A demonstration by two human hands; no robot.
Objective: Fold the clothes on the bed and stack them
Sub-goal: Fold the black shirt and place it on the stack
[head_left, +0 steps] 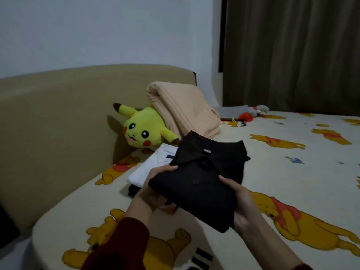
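The left hand (155,184) is gripping the left edge of a folded dark shirt (202,178), with the thumb lying on top near the collar and the fingers going under the cloth. The right hand (238,203) is holding the right near edge of the same shirt, thumb on top and fingers curled below it. Between them the shirt is being carried flat and a little above the bed (272,172), with its collar pointing away from the person toward the headboard (58,114) and its long axis running from the near right to the far left. Just beyond and to the left of the shirt, a folded white garment (150,166) is lying on the sheet near the headboard edge, on top of something dark blue (133,190) that is showing only at its near side. I am judging that this is the stack, and that the shirt is going there next; the left hand is nearer to it, so the move is a short one forward and leftward. The shirt is already partly covering the white garment from my view. Behind the pile, a yellow plush toy (140,129) is leaning against the headboard, with a folded peach blanket (183,112) resting beside it.
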